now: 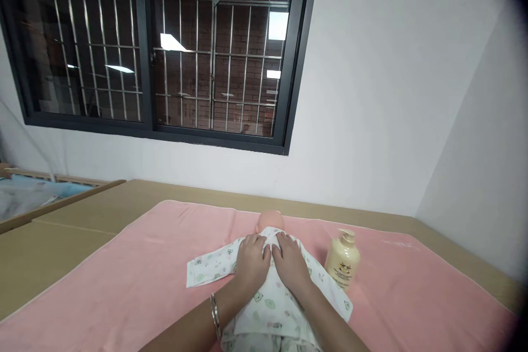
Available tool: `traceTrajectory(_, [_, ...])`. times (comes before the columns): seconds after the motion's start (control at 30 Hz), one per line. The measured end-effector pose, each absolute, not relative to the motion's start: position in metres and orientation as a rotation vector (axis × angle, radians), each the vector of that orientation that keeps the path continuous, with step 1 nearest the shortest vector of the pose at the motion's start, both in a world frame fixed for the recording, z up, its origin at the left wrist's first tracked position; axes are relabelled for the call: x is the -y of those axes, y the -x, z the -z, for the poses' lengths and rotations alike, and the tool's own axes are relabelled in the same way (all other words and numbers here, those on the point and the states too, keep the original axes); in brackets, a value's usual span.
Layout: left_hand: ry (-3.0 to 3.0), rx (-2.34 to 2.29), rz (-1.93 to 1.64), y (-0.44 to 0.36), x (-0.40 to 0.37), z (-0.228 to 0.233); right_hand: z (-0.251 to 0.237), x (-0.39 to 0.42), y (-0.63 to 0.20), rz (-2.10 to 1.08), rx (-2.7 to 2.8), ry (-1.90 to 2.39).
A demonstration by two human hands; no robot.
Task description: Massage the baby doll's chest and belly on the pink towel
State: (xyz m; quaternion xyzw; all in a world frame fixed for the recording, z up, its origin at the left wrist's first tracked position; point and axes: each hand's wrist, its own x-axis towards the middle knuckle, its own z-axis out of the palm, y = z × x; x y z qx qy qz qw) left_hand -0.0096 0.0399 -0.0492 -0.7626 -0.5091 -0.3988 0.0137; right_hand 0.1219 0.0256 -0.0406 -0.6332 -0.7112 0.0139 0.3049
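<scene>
White wall with a barred dark window [165, 49] behind; tan table [82, 220] carrying 1 pink towel [124, 286]. Baby doll [270, 221], centre of towel, head at the far end, wearing a white printed garment [268, 302], sleeves spread left and right. Garment front appears closed; collar area under adjustment. Left hand [251, 264] and right hand [291, 265]: both flat, fingers together, pressing the chest. 1 cream pump bottle [342, 261] upright, just right.

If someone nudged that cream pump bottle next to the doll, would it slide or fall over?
The pump bottle would probably tip rather than slide: it stands upright, taller than wide, on a soft pink towel that likely grips its base. Its rounded body might then roll.
</scene>
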Motion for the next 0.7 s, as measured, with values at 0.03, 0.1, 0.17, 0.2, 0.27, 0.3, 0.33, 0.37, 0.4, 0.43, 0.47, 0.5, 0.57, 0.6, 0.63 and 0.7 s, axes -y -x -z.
traceTrajectory(0.03, [2.385,1.614,1.253,0.010,-0.041,0.050,0.039,-0.022,-0.119,0.007,1.889,1.713])
traceTrajectory(0.1, [2.399,1.673,1.248,0.011,-0.045,0.052,0.036,-0.015,-0.113,0.103,1.911,1.778])
traceTrajectory(0.17, [2.390,1.721,1.217,0.011,-0.049,0.055,0.032,-0.006,-0.107,0.186,1.947,1.829])
traceTrajectory(0.2, [2.377,1.740,1.201,0.011,-0.050,0.056,0.031,-0.002,-0.104,0.221,1.969,1.846])
traceTrajectory(0.27, [2.359,1.755,1.179,0.011,-0.052,0.058,0.029,0.004,-0.100,0.272,2.002,1.864])
traceTrajectory(0.3, [2.363,1.747,1.177,0.011,-0.052,0.057,0.028,0.005,-0.099,0.281,2.015,1.864])
traceTrajectory(0.33, [2.378,1.728,1.182,0.011,-0.052,0.057,0.029,0.006,-0.098,0.279,2.024,1.857])
traceTrajectory(0.37, [2.398,1.703,1.195,0.011,-0.051,0.056,0.029,0.006,-0.098,0.267,2.024,1.849])
traceTrajectory(0.4, [2.418,1.674,1.212,0.011,-0.050,0.055,0.030,0.004,-0.099,0.246,2.019,1.844])
traceTrajectory(0.43, [2.433,1.647,1.230,0.012,-0.049,0.053,0.031,0.002,-0.101,0.219,2.007,1.844])
traceTrajectory(0.47, [2.443,1.624,1.245,0.012,-0.047,0.052,0.032,0.000,-0.102,0.189,1.994,1.844])
traceTrajectory(0.5, [2.445,1.606,1.254,0.012,-0.046,0.051,0.033,-0.003,-0.105,0.155,1.979,1.843])
traceTrajectory(0.57, [2.431,1.585,1.267,0.011,-0.044,0.051,0.034,-0.009,-0.109,0.078,1.950,1.822])
traceTrajectory(0.6, [2.419,1.581,1.275,0.011,-0.043,0.051,0.035,-0.012,-0.112,0.039,1.941,1.800])
traceTrajectory(0.63, [2.407,1.581,1.288,0.011,-0.043,0.051,0.035,-0.014,-0.114,0.003,1.932,1.773])
traceTrajectory(0.7, [2.387,1.595,1.329,0.011,-0.044,0.054,0.036,-0.017,-0.117,-0.050,1.913,1.729])
